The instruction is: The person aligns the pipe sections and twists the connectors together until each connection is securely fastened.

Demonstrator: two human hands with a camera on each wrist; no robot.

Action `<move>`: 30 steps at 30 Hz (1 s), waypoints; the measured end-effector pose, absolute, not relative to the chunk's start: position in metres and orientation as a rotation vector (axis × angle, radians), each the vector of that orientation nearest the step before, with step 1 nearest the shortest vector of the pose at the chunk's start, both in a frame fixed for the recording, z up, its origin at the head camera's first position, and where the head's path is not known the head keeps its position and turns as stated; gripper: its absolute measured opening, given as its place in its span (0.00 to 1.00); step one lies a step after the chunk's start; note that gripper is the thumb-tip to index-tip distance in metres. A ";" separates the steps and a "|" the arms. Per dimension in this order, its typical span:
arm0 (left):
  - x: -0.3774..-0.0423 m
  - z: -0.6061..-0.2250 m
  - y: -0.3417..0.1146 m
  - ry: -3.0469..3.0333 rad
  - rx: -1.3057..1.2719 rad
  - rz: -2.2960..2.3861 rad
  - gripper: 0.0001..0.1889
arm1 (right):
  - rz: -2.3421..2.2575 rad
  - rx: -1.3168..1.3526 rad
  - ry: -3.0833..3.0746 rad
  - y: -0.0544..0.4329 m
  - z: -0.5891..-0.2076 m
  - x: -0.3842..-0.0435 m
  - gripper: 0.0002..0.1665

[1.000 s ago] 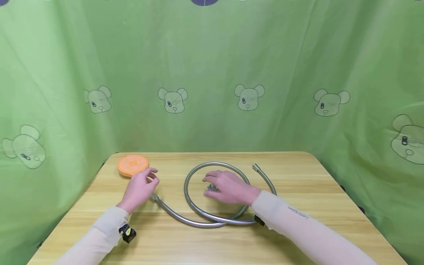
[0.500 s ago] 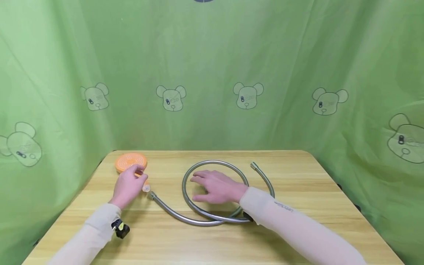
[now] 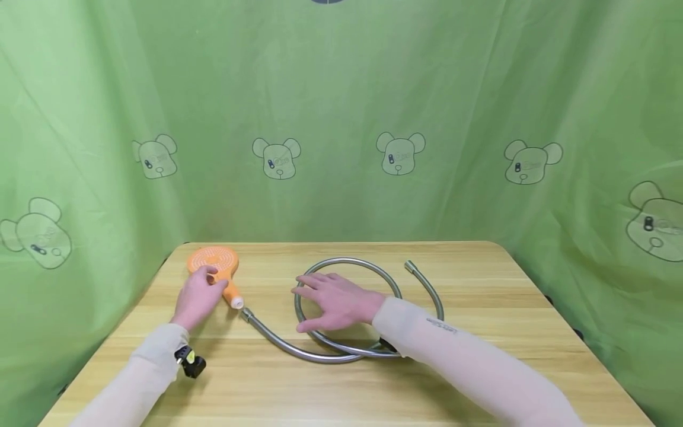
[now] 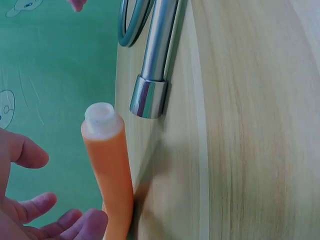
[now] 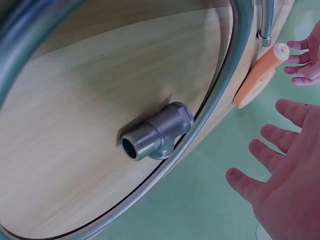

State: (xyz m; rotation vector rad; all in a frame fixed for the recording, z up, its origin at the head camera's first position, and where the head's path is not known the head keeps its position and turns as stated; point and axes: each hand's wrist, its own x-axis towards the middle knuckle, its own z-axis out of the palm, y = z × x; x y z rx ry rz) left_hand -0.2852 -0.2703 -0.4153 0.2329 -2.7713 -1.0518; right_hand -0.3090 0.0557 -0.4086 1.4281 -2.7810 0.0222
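Note:
An orange shower head [image 3: 214, 259] lies face up at the table's back left, its handle [image 4: 110, 170] ending in a white collar. My left hand [image 3: 198, 296] is beside that handle, fingers loosely bent and not wrapped round it; whether a fingertip touches it cannot be told. A silver shower hose [image 3: 288, 350] lies looped in the middle, one metal end [image 4: 149, 97] close to the handle's collar. Over the loop my right hand [image 3: 335, 302] spreads its fingers and holds nothing. Inside the loop lies a metal tee fitting [image 5: 157, 131], covered by the right hand in the head view.
The wooden table [image 3: 331, 397] has a light grain and rounded back corners. The hose's other end [image 3: 409, 267] points to the back, right of the loop. A green curtain [image 3: 341, 201] with printed bear heads hangs behind and at both sides.
My left hand has drawn left, uncovering the shower head's handle. My right hand has moved left across the loop, its fingers spreading, away from the fitting. Hose and shower head look unmoved.

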 end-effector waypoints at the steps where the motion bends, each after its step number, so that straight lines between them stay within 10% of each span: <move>1: -0.285 -0.416 -0.271 -2.770 0.244 -1.056 0.29 | 0.018 1.432 -2.783 0.053 -0.409 -0.309 0.52; 30: -0.309 -0.435 -0.292 -2.550 0.588 -1.784 0.33 | -0.093 1.468 -2.807 0.011 -0.421 -0.312 0.58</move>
